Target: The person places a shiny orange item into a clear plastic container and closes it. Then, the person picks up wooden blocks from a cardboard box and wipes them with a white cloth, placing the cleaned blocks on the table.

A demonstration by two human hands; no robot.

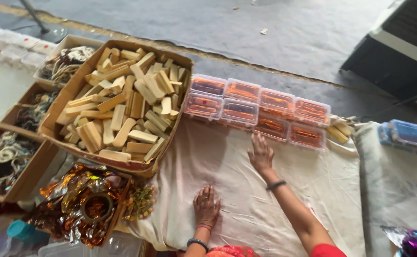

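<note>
**Head view: two flat hands on a pale cloth below rows of clear boxes**

Head camera looks down on a cream cloth [227, 166] spread across the middle of the frame. The left hand [206, 205] lies palm down on the cloth at lower centre, fingers spread, holding nothing; a dark bangle sits on its wrist. The right hand [260, 154] is stretched further up the frame, also flat and open on the cloth, empty, with a dark band on the wrist. Its fingertips are just below the lower row of clear plastic boxes [258, 112], not quite touching them as far as can be told.

Those boxes stand in two rows across the upper centre, each lidded and showing orange contents. To their left, a large cardboard box [56, 124] fills the upper left, heaped with pale wooden combs [122, 95]. A few more combs lie at the right end of the rows. At lower left sits a pile of shiny orange foil wrappers [82, 202] around a roll of tape. Smaller trays of tangled bangles and cords run down the left edge. A blue-lidded box [410, 134] rests at far right.
</note>
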